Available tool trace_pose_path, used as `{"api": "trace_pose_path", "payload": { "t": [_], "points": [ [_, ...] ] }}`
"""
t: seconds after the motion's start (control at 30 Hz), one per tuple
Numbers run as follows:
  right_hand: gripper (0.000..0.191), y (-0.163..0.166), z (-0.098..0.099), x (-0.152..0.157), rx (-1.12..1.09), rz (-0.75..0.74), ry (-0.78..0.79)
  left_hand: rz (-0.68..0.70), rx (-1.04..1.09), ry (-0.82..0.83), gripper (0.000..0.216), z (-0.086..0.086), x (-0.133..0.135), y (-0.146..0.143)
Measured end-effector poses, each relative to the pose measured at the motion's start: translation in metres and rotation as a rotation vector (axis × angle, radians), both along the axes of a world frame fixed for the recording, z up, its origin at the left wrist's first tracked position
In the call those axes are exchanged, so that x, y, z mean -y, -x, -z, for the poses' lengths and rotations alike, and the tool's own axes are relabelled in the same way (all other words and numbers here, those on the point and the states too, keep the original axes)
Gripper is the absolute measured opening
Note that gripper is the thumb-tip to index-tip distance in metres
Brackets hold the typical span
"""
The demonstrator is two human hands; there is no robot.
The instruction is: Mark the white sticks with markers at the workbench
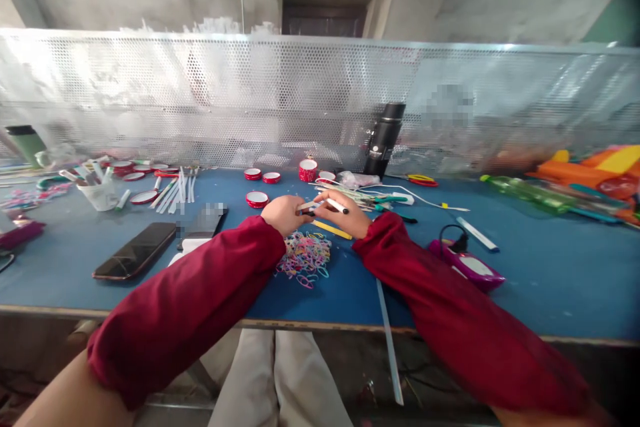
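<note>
Right fingers (334,216) gripping slim, white, black-ended pen (338,205); left fingers (296,219) curled, can't tell if gripping. Thin multicolored loops (305,257) heaped nearby, smooth blue bench (555,273).

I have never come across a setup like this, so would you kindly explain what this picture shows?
There is no machine here: a person works with two bare hands, forearms in dark red sleeves. The only picture comes from a camera worn on the head, looking forward and down. The right hand holds a white pen-like stick with a black end. The left hand is close by; its exact grip is too small to make out. Below them, on the blue table, lies a heap of small coloured loops. Around are a dark phone, a cup of pens, a black flask and a purple box.
</note>
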State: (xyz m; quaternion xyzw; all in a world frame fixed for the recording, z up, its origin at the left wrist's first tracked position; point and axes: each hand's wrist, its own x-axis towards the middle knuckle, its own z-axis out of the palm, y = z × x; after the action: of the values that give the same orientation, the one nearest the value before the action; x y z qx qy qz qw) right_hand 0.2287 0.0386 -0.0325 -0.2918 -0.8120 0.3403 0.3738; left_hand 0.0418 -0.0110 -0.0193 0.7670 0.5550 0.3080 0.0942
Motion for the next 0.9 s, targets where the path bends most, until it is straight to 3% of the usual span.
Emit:
{"api": "trace_pose_path", "payload": {
  "t": [0.2, 0.3, 0.4, 0.53, 0.67, 0.83, 0.9],
  "points": [
    [0.034, -0.002, 0.000, -0.001, -0.017, -0.004, -0.022, 0.010, -0.003, -0.035, 0.021, 0.001, 0.001, 0.001],
    [0.032, -0.009, 0.003, -0.011, 0.024, 0.101, -0.115, -0.062, 0.096, -0.089, 0.029, 0.003, -0.001, 0.003],
    [0.032, -0.016, 0.009, -0.020, 0.097, 0.234, -0.180, -0.139, 0.260, -0.097, 0.018, 0.004, -0.004, 0.003],
    [0.031, -0.016, 0.010, -0.022, 0.166, 0.269, -0.167, -0.043, 0.580, 0.110, 0.012, 0.007, -0.009, -0.002],
    [0.025, -0.012, 0.001, -0.011, 0.015, 0.295, -0.265, 0.088, 0.859, 0.334, 0.014, 0.006, -0.009, -0.008],
    [0.029, -0.001, -0.006, 0.005, -0.192, 0.156, -0.230, 0.181, 0.956, 0.512, 0.001, 0.005, -0.002, -0.008],
    [0.032, 0.004, -0.005, 0.009, -0.213, 0.106, -0.252, 0.226, 0.955, 0.560, 0.009, 0.005, -0.001, -0.007]
  ]
}}
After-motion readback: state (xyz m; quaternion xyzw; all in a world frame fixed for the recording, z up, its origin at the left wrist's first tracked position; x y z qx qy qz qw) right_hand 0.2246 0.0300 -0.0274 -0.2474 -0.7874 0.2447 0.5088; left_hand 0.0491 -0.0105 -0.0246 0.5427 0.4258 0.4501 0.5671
